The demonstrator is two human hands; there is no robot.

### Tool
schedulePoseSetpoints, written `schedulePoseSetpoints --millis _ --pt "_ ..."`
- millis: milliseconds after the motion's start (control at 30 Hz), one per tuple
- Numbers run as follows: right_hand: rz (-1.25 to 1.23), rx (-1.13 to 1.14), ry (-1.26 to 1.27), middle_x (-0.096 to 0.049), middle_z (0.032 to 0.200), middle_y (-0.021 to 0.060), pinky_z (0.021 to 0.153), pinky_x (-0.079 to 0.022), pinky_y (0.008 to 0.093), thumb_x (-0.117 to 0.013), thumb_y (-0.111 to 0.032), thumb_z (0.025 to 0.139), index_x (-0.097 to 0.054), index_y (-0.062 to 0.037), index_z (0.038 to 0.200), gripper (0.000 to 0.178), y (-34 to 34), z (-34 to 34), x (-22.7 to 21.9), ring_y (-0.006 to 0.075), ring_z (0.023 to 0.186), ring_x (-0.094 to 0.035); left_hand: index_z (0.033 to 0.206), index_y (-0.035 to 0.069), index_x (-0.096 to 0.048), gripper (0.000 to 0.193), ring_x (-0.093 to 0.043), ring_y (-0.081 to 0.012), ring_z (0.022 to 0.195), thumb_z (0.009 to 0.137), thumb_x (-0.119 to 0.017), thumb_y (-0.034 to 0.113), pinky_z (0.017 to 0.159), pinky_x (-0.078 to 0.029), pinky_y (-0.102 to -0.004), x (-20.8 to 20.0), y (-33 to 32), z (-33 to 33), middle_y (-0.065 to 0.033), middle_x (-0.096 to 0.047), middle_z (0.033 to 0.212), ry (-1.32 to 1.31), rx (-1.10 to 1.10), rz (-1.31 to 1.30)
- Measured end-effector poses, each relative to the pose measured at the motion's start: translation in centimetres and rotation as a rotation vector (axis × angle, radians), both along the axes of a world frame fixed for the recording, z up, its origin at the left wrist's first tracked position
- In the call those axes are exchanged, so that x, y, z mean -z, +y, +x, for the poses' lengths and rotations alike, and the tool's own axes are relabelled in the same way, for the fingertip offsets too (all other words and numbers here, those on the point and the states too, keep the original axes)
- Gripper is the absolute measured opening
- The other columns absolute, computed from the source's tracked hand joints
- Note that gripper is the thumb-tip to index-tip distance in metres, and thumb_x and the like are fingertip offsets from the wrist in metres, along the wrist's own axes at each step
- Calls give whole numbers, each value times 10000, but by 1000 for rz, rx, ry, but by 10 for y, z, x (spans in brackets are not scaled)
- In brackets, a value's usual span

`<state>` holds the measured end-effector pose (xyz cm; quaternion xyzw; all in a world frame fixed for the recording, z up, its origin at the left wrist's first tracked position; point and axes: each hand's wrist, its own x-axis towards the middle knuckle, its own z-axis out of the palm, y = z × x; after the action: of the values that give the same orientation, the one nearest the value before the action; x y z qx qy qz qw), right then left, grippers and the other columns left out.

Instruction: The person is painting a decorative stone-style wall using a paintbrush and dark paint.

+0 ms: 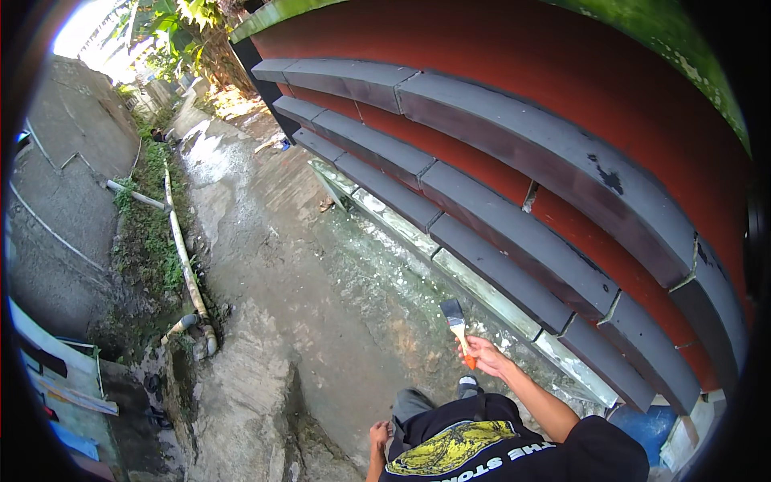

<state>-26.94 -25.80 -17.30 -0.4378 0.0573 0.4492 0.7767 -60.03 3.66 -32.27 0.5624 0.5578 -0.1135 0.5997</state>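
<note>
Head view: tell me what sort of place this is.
Probably an outdoor alley beside a building: a concrete path, a pale pipe along a weedy strip, and a red wall with dark gray ledges.

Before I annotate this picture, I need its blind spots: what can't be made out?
In the head view:
Left hand: its own curl hides the palm.
Brush: the right hand covers part of it.
Blue thing: the black shirt blocks part.
Far lane end: too small.

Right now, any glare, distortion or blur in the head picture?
Head view: sky blown out at upper left; glare whitens part of the concrete path; fisheye bends the top grey ledge; corners are black; paintbrush in the right hand looks reasonably sharp.
</note>
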Motion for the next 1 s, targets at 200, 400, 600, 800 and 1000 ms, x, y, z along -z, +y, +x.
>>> schedulePoseSetpoints --millis 200,400,600,800,1000 --pt "-52 174 -150 -578 1136 65 895 -544 361 -511 21 952 -501 -19 1371 421 79 27 -2 194 1026 -617 1093 44 -736 295 -703 -261 908 919 -648 266 825 -552 -415 37 75 -8 -113 -744 955 103 579 295" --pt "-41 535 -75 -575 1130 50 858 -542 351 -475 -3 996 -509 -52 1387 395 157 17 -18 177 1006 -619 1162 53 -705 333 -713 -267 917 911 -634 259 843 -547 -452 43 223 44 -105 -746 959 8 861 66" --pt "-168 724 -159 -570 1135 77 886 -557 361 -469 -40 1030 -487 -39 1401 371 210 25 -48 192 1018 -627 1112 102 -695 248 -635 -195 570 932 -573 222 511 -498 -310 30 365 180 -63 -717 769 238 452 -35" --pt "-216 824 -293 -584 1155 78 905 -554 343 -541 -39 1005 -477 -27 1418 418 238 82 -74 188 1030 -627 1182 24 -658 321 -718 -235 786 941 -580 221 644 -537 -350 9 405 363 -143 -742 981 -86 649 202" --pt "-164 856 -494 -586 1139 89 943 -544 362 -528 -44 1011 -454 26 1412 414 276 182 -99 190 1045 -630 1178 3 -665 304 -726 -220 863 977 -561 205 708 -549 -334 -52 353 502 -131 -742 1013 -481 714 331"
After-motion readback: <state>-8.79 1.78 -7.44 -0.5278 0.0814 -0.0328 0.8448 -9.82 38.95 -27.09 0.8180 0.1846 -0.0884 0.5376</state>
